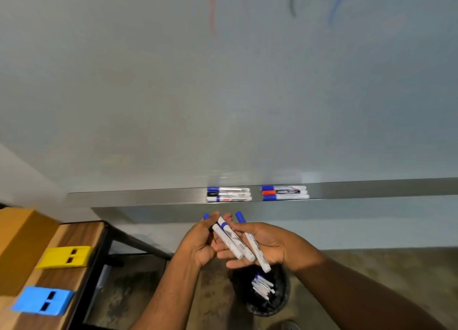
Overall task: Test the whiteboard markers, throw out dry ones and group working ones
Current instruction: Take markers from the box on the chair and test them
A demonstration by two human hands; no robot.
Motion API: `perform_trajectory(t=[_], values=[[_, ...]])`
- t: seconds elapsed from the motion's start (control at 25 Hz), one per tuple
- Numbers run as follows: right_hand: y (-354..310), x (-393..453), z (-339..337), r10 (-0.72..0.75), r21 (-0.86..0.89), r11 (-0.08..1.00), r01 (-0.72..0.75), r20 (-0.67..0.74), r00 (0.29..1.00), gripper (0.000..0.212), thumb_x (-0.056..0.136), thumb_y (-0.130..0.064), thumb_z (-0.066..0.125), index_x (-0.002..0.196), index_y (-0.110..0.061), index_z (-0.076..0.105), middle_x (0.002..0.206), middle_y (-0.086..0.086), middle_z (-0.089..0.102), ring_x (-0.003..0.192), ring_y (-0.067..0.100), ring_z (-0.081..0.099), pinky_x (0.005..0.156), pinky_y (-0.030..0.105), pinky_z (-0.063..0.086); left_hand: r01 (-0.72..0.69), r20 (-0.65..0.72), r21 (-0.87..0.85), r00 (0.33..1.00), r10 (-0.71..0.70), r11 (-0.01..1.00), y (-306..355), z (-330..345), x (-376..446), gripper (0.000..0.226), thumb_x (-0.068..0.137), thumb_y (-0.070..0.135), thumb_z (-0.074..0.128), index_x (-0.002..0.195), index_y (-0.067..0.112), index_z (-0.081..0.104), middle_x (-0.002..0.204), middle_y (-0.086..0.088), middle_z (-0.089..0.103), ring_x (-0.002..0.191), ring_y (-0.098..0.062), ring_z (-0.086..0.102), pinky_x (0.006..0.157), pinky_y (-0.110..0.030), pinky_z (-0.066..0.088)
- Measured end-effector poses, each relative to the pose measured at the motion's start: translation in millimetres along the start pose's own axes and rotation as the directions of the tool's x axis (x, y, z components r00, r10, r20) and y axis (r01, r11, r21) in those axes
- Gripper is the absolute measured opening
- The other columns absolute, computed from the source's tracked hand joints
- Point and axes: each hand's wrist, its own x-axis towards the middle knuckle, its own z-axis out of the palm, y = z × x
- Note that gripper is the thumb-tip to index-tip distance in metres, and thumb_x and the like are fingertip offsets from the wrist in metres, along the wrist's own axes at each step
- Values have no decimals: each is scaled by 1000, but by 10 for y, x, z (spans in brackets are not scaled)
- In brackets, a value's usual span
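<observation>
The right hand lies palm up with fingers loosely curled under a bundle of white markers, their blue caps pointing toward the whiteboard. The left hand meets it from the side, its fingers and thumb closed around one blue-capped marker at the bundle's left edge. Both hands hover directly above a black bin on the floor, which holds a heap of discarded markers. Beyond the hands, the whiteboard's metal tray carries two separate groups near its middle: a left group of three markers and, just beside it, a right group of three with one red cap among blue. At far left, a wooden table bears a yellow block and a blue block along its near edge.
</observation>
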Motion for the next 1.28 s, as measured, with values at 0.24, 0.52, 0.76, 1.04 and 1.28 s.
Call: perform_trajectory(t=[0.24, 0.52, 0.76, 1.04, 1.28], values=[[-354, -710, -1065, 26, -183, 981, -66, -211, 977, 45, 94, -37, 59, 122, -2, 58, 92, 13, 71, 73, 23, 70, 69, 38, 60, -38, -120, -111, 992, 25, 993, -505, 741, 307, 12, 97, 5, 49, 104, -2, 56, 84, -24, 71, 88, -28, 67, 57, -39, 58], [-831, -1179, -1933, -609, -879, 457, -138, -422, 671, 17, 101, -21, 42, 113, -10, 37, 81, 8, 52, 60, 16, 45, 51, 28, 35, -58, -205, -142, 978, 28, 988, -800, 1093, 340, 10, 96, 5, 52, 102, -2, 55, 77, -22, 72, 94, -30, 65, 63, -45, 56], [-1105, -1248, -2507, -756, -843, -247, -479, -142, 639, 43, 89, -4, 57, 130, -15, 50, 122, 10, 51, 106, 24, 51, 89, 33, 45, -75, -225, -142, 974, 41, 987, -853, 1207, 312, 10, 95, 5, 53, 99, -3, 56, 82, -24, 72, 94, -32, 65, 66, -47, 56], [-1077, -1254, -2571, -736, -855, -228, -465, -160, 657, 50, 87, -1, 63, 133, -17, 52, 127, 8, 52, 115, 21, 48, 94, 26, 41, -94, -237, -130, 970, 61, 987, -876, 1246, 343, 11, 96, 7, 52, 102, -2, 55, 79, -22, 72, 95, -32, 65, 67, -49, 55], [-1009, -1355, -2401, -797, -898, -179, -401, -106, 594, 42, 88, -4, 61, 128, -14, 56, 126, 7, 56, 114, 22, 51, 95, 27, 40, -104, -232, -93, 969, 80, 990, -925, 1356, 408, 15, 96, 7, 52, 108, -3, 54, 88, -21, 72, 94, -30, 66, 67, -47, 56]])
